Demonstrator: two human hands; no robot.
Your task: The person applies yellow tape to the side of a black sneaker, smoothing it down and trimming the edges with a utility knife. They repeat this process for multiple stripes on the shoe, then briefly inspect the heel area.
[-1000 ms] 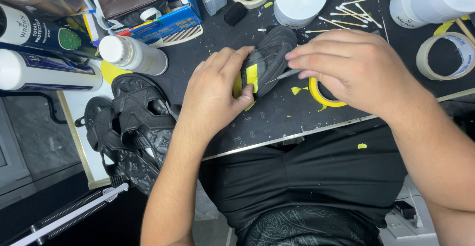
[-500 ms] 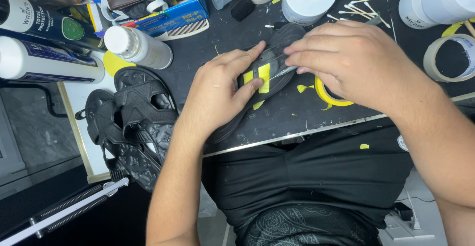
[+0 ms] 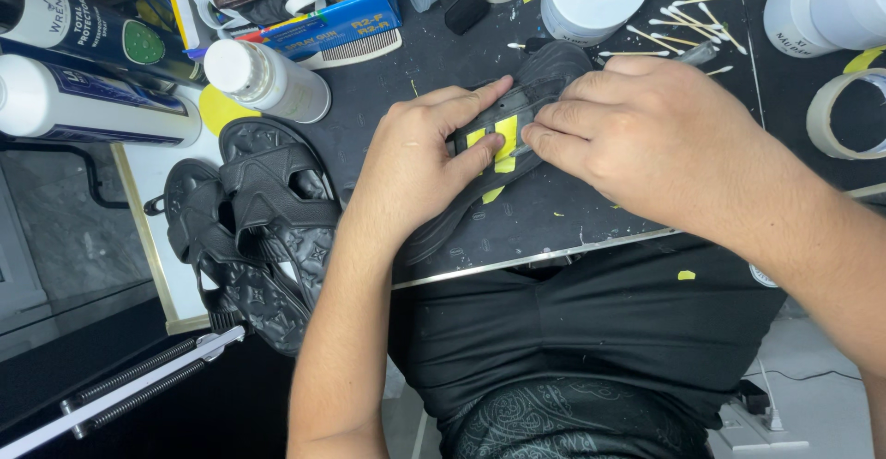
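both hands have slid up the black sandal sole (image 3: 544, 76) on the worktable (image 3: 554, 214); left hand (image 3: 415, 159) clamped on it, right hand (image 3: 637, 131) fingertips together, now pressing yellow tape (image 3: 494, 141) flat, masking nearly seated.

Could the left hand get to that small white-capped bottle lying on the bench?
Probably yes: the bottle lies just beyond the left hand with bare bench top between them, though that hand is pressing on the black sandal.
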